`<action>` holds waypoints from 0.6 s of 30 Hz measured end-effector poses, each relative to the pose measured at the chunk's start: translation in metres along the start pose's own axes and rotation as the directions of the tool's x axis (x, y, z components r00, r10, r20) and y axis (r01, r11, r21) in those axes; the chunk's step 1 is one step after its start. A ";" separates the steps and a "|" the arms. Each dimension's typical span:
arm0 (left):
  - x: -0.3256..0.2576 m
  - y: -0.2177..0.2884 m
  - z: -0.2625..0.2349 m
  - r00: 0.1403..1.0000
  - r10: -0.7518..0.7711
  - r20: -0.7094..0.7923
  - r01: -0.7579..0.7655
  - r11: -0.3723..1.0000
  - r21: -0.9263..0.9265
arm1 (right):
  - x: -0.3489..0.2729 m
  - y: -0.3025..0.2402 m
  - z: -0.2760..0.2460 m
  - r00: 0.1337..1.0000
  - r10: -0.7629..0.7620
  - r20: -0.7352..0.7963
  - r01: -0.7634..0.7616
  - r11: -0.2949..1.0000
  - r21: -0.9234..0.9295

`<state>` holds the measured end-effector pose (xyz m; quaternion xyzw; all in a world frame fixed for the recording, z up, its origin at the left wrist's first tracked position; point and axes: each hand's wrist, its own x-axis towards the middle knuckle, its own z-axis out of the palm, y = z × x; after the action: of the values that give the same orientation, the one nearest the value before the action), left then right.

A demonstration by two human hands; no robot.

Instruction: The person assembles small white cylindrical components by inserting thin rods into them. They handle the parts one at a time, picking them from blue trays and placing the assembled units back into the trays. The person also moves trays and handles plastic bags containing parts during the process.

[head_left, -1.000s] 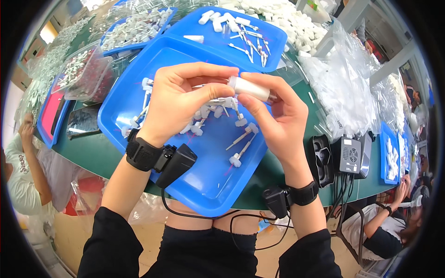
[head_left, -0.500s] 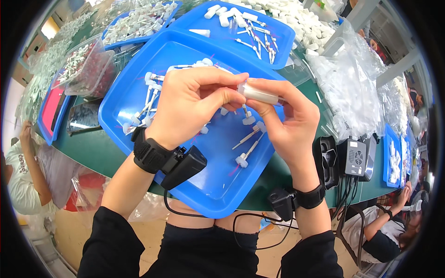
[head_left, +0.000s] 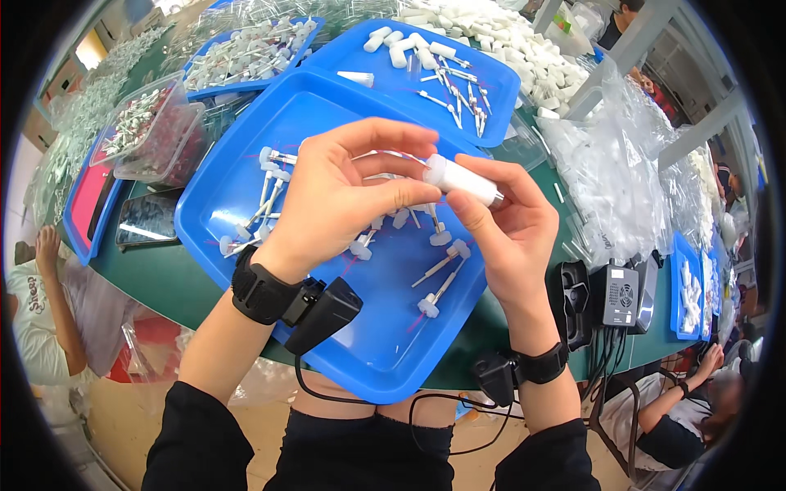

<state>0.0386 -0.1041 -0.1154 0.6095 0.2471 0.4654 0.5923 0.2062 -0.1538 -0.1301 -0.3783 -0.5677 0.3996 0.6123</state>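
My right hand (head_left: 516, 217) grips a white cylinder (head_left: 473, 182) between thumb and fingers, tilted down to the right. A small tip shows at its right end. A translucent white cap (head_left: 436, 171) sits on its left end. Beside the cap, my left hand (head_left: 352, 180) has its index finger and thumb apart; whether a fingertip touches the cap I cannot tell. Below both hands lies a blue tray (head_left: 368, 360) holding several thin white rods with round white caps (head_left: 428, 305) and pink threads.
Behind stands another blue tray (head_left: 336, 59) with white cylinders and thin rods. White cylinders are heaped (head_left: 524, 61) beyond it. Clear bins (head_left: 176, 135) and a phone (head_left: 147, 219) lie left; plastic bags (head_left: 602, 188) and a black box (head_left: 620, 295) lie right. Two people sit at the sides.
My left index finger has lifted off the cap and the thumb has dropped, so the cap now shows. The cylinder has tilted further and moved slightly down in view.
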 end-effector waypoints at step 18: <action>-0.006 -0.002 -0.003 0.896 0.426 0.124 -0.434 0.783 0.446 | -0.002 0.003 0.000 0.938 -0.345 0.023 0.330 0.873 -0.359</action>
<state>0.0341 -0.1076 -0.1193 0.7767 0.2005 0.5102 0.3101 0.2055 -0.1545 -0.1337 -0.3867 -0.6751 0.1690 0.6051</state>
